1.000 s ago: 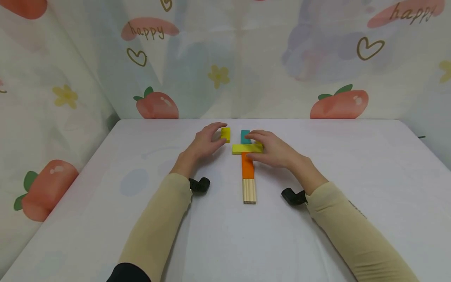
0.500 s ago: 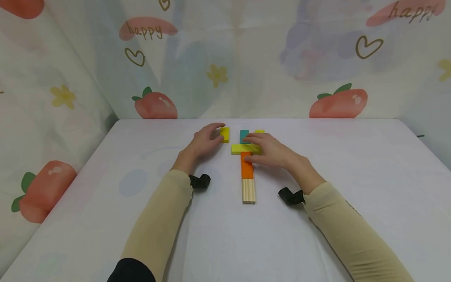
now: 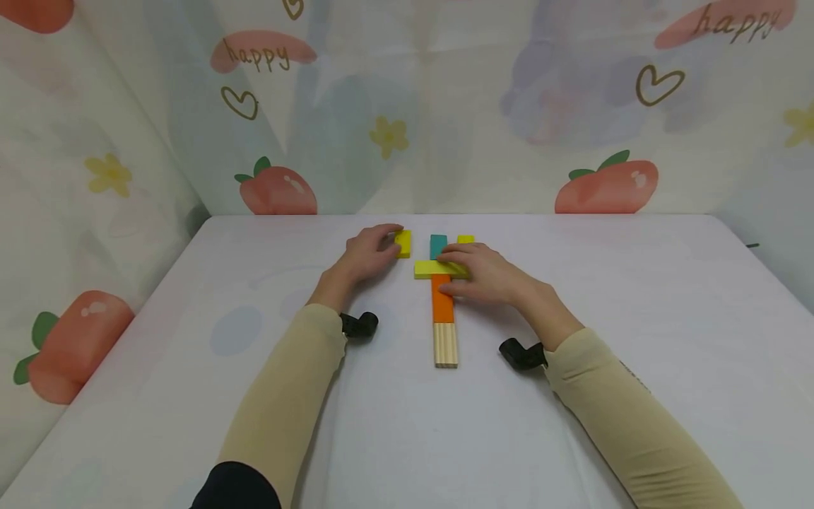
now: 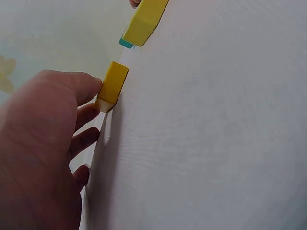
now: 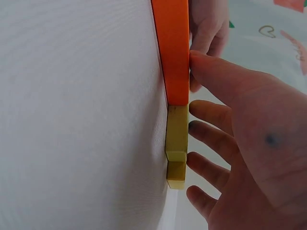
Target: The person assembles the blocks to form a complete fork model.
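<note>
My left hand pinches a small yellow block at the far left of the layout. In the left wrist view the thumb meets the near side of that block, with the other fingers behind it. My right hand rests its spread fingertips over a lime-yellow crosswise block, its thumb over an orange block. Above the crosswise block lies a teal block; a second yellow block shows partly behind my right hand. A striped bare-wood block continues the line below the orange one.
All blocks lie on a white-covered table, near its far edge. A printed curtain stands close behind that edge. Black wrist cameras jut inward from both sleeves, low over the cloth.
My right hand has slid slightly toward me, baring more of the yellow block behind it. The left hand stays at its yellow block. The blocks keep their arrangement; the whole view has shifted slightly.
</note>
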Demonstrator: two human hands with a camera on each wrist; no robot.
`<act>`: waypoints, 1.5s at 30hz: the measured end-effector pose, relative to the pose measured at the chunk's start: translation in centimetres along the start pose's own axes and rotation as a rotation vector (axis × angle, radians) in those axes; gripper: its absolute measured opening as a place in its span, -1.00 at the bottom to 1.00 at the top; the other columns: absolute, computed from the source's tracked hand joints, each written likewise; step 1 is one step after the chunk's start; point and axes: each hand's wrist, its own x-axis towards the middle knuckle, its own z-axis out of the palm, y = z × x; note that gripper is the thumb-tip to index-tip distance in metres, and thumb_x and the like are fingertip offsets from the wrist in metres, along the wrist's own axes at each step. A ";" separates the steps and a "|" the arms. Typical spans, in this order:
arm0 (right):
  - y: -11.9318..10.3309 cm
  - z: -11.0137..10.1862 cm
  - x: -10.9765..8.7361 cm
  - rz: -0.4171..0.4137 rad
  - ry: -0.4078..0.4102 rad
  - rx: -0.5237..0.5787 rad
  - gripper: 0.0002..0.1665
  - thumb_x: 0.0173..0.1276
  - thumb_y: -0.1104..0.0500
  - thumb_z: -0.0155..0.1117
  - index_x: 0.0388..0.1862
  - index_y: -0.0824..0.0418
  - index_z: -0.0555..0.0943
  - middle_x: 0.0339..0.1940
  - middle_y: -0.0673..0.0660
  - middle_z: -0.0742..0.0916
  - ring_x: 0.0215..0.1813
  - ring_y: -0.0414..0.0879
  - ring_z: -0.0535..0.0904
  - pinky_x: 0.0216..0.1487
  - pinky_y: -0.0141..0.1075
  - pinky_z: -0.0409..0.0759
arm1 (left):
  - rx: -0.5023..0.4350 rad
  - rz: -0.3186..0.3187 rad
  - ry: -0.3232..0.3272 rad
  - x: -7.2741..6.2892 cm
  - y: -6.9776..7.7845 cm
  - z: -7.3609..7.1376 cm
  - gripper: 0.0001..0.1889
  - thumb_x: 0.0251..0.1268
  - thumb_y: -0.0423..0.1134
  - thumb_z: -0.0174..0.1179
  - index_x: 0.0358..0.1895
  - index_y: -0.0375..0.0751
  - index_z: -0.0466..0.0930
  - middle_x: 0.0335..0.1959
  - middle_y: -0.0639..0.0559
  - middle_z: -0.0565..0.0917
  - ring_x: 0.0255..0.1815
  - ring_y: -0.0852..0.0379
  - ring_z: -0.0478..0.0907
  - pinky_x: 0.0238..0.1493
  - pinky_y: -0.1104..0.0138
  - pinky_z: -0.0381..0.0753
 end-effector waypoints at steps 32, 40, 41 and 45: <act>0.2 0.1 -0.1 -0.010 0.008 -0.009 -0.32 0.46 -0.08 0.30 0.44 0.21 0.50 0.54 0.26 0.43 0.56 0.27 0.22 0.55 0.20 0.16 | -0.002 0.032 -0.024 0.2 0.3 0.1 -0.51 0.54 -0.04 0.11 0.46 0.02 0.45 0.50 0.04 0.43 0.56 -0.06 0.23 0.55 -0.15 -0.02; 0.2 0.0 -0.2 -0.009 0.007 -0.009 -0.32 0.45 -0.09 0.31 0.44 0.20 0.50 0.54 0.25 0.44 0.56 0.27 0.23 0.54 0.21 0.17 | 0.023 0.035 -0.036 0.2 0.4 0.1 -0.50 0.52 0.01 0.13 0.45 0.05 0.46 0.51 0.06 0.42 0.57 -0.06 0.20 0.56 -0.15 -0.05; 0.2 0.0 -0.2 -0.009 0.006 -0.008 -0.32 0.45 -0.09 0.30 0.44 0.20 0.50 0.54 0.25 0.44 0.56 0.27 0.23 0.54 0.21 0.17 | 0.022 0.033 -0.039 0.1 0.5 0.1 -0.50 0.52 0.01 0.13 0.45 0.05 0.46 0.51 0.06 0.42 0.57 -0.06 0.19 0.56 -0.16 -0.06; 0.1 0.0 -0.2 -0.006 0.005 -0.004 -0.32 0.45 -0.08 0.30 0.45 0.20 0.50 0.54 0.24 0.43 0.56 0.26 0.22 0.54 0.21 0.17 | 0.016 0.024 -0.049 -0.1 0.6 0.0 -0.50 0.51 0.03 0.14 0.45 0.06 0.46 0.51 0.06 0.41 0.57 -0.07 0.17 0.57 -0.17 -0.10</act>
